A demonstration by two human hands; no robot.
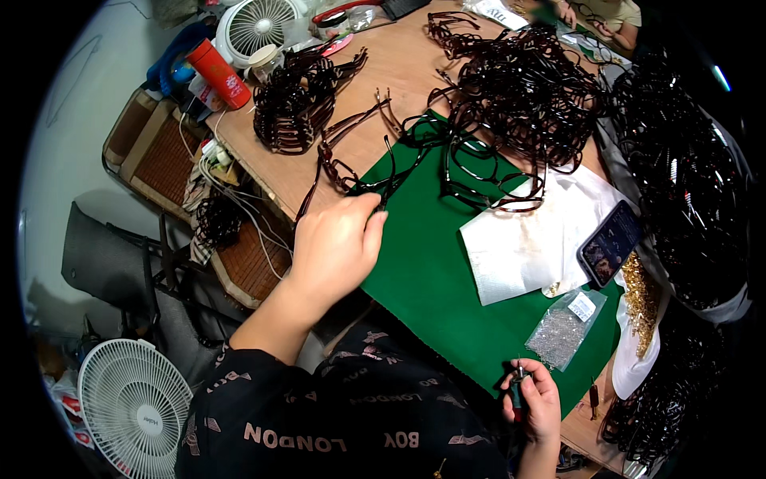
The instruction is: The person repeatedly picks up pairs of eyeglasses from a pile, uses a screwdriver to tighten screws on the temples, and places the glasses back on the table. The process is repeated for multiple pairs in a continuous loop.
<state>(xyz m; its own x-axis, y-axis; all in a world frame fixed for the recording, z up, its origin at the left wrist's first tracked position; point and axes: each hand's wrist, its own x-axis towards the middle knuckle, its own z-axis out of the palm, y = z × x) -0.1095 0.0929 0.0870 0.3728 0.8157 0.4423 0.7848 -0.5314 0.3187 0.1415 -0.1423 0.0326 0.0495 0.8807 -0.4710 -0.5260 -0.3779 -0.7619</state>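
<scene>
My left hand [339, 247] reaches over the left edge of a green mat [423, 271], its fingers closed on a dark brown eyeglass frame [388, 185]. The fingertips are partly hidden behind the hand. More dark frames lie just beyond it, and a pair of glasses frames [487, 199] rests on the mat to the right. Low at the right, near the mat's front edge, my right hand [538, 403] is wrapped round a small screwdriver [517, 391] with a dark and red handle, its tip pointing up.
A large heap of eyeglass frames [527, 96] covers the far table, with a smaller stack [295, 104] at left. White paper [511, 251], a phone [610, 243], a bag of tiny metal parts [562, 327] and gold-coloured pieces [640, 303] lie right. Another person's hand [610, 32] shows at far right.
</scene>
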